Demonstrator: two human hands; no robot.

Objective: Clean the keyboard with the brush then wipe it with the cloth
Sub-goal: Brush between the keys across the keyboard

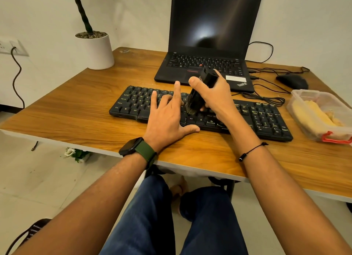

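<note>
Knees in blue jeans (171, 216) nearest cam, seated at wooden table (76, 106). Both forearms reach fwd over table edge; watch w/ green strap (137, 149) on left wrist, thin black cord bracelet (251, 151) on right.

Left hand (167, 119) lies flat on the black keyboard (266, 119), fingers straight + spread, thumb out along the near edge, looks like it's bracing the board, gripping nothing.

Right hand (215, 94) wraps fingers + thumb round a black brush (202, 90), held nearly upright, slightly tilted, bristles down touching keys around mid-keyboard, just right of left-hand fingers.

Step in hand, judged: brushing phase, mid-board. Right-side keys + numpad likely not yet done. Next move calls for short strokes across the rows w/ left hand steadying the board, then put brush down and fetch the cloth.

Cloth: prob the yellowish fabric (314, 113) in clear plastic box (297, 94) at right, near keyboard's right end; can't confirm it's the cloth.

Farther back: open laptop (209, 25), screen dark, black mouse (293, 81) + cables at right, white plant pot (99, 50) at back left.
</note>
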